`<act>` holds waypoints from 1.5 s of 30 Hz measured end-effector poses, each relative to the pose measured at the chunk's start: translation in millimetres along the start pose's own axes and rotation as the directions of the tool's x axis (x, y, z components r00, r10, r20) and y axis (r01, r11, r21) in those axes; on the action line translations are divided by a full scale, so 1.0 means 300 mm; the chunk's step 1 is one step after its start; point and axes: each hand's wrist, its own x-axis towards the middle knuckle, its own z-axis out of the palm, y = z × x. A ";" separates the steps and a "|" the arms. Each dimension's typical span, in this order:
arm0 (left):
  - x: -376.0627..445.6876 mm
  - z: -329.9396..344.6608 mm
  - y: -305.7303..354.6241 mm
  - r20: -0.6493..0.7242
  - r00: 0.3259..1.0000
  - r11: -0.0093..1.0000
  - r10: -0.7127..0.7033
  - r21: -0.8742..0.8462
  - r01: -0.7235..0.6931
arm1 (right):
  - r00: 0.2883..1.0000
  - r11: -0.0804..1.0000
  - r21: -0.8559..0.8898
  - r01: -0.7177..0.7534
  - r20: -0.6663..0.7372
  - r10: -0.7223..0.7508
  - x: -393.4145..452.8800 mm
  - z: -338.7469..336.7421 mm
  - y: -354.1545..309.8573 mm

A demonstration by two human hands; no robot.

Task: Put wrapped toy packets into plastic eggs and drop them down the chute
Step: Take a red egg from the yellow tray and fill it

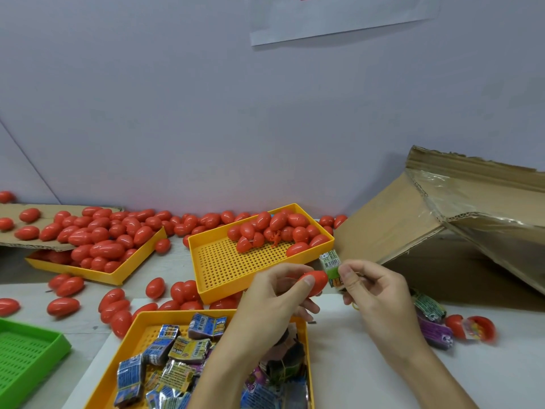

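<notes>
My left hand (275,293) grips a red plastic egg (317,282) at mid-table, thumb on top. Right beside it, my right hand (371,290) pinches a green wrapped toy packet (331,265) against the egg's right end. Below my arms, a yellow tray (138,329) holds several blue, yellow and purple packets (188,349). A cardboard chute (413,219) slopes down at the right.
A perforated yellow tray (224,270) with several red eggs (274,228) stands behind my hands. Another yellow tray (97,276) of eggs sits left under cardboard. Loose eggs (63,307) scatter the table. A green tray (29,355) is bottom left. Packets (435,332) and an open egg (480,329) lie right.
</notes>
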 end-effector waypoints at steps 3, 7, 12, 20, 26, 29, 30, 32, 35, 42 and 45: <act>-0.002 0.002 0.003 0.013 1.000 1.000 -0.006 0.002 0.006 | 1.000 1.000 0.005 -0.008 0.024 0.007 -0.002 0.003 -0.002; -0.005 0.000 0.009 0.008 1.000 0.999 -0.013 -0.049 0.014 | 0.998 1.000 0.022 -0.023 0.053 0.021 -0.003 0.003 -0.006; -0.003 0.000 0.004 0.017 1.000 0.999 -0.018 -0.033 0.019 | 0.996 0.998 0.070 -0.011 0.085 0.005 -0.009 0.006 -0.015; -0.004 -0.005 -0.001 0.062 0.998 0.995 -0.015 0.098 0.009 | 0.997 0.996 0.089 -0.012 0.079 0.005 -0.008 0.008 -0.018; -0.005 -0.007 -0.003 0.064 0.998 0.994 -0.005 0.109 -0.002 | 0.996 0.998 0.068 -0.010 0.089 0.004 -0.011 0.007 -0.023; -0.005 -0.009 -0.004 0.061 0.998 0.993 0.002 0.115 -0.009 | 0.995 0.999 0.053 -0.003 0.105 -0.003 -0.012 0.004 -0.024; -0.006 -0.009 -0.003 0.060 0.998 0.993 0.003 0.118 -0.010 | 0.994 0.999 0.052 0.000 0.108 -0.005 -0.013 0.003 -0.025; -0.006 -0.008 -0.001 0.059 0.998 0.992 0.003 0.123 -0.010 | 0.993 0.999 0.050 0.004 0.114 -0.009 -0.013 0.003 -0.026; -0.008 -0.007 0.003 0.051 0.999 0.990 0.010 0.140 -0.017 | 0.993 0.998 0.058 0.017 0.119 -0.023 -0.012 0.005 -0.026; -0.008 -0.003 0.006 0.026 0.999 0.987 0.023 0.156 -0.026 | 0.993 0.998 0.064 -0.017 0.116 0.009 -0.010 0.000 -0.022; -0.008 -0.002 0.005 0.030 0.999 0.985 0.026 0.172 -0.031 | 0.990 0.998 0.053 -0.030 0.138 0.023 -0.009 -0.004 -0.018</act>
